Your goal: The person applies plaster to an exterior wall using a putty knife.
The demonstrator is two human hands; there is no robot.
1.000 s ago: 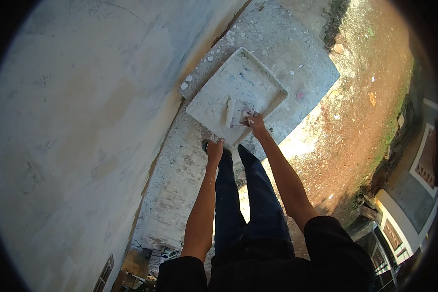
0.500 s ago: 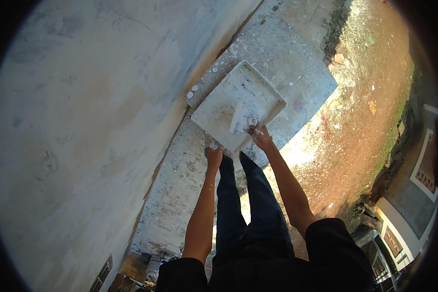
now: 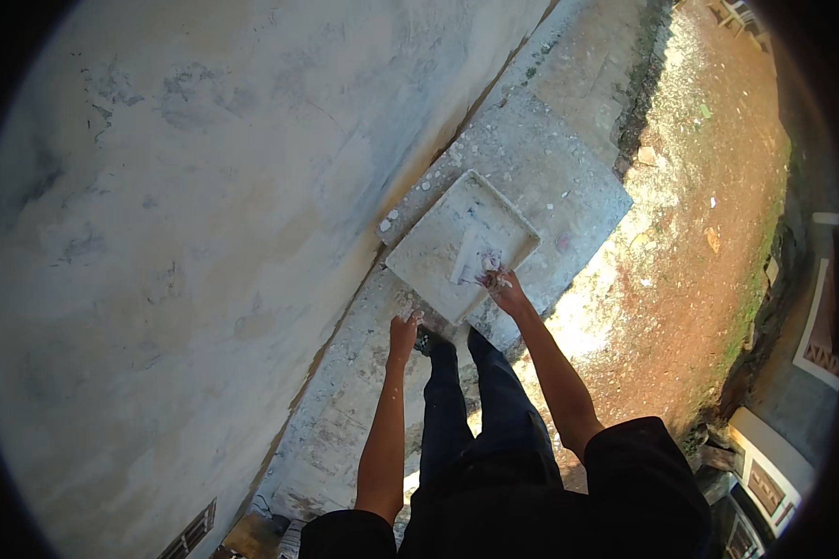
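A square white tray (image 3: 422, 252), smeared with plaster, sits on a pale, spattered slab (image 3: 578, 205). Inside it lies a white flat tool (image 3: 468, 256), like a trowel, with a smeared handle end. My right hand (image 3: 502, 287), spotted white, is closed on that tool at the tray's lower right. My left hand (image 3: 405, 328) is below and left of the tray, apart from it, with whitened fingers curled; whatever they hold, if anything, is too small to make out. My dark trousered legs (image 3: 446, 401) show beneath, feet near the tray's lower corner.
A mottled plastered wall (image 3: 168, 279) fills the left, along the pale ledge (image 3: 331, 401). Right of it lies sunlit reddish dirt (image 3: 671, 307), bordered by a building with white-framed openings (image 3: 816, 321). Pale chairs (image 3: 736, 17) show at the top right, small clutter (image 3: 252, 536) at the lower left.
The whole scene has shifted down in the view, showing more wall above. My left hand has moved down and slightly left, away from the tray; my right hand stays with the tool.
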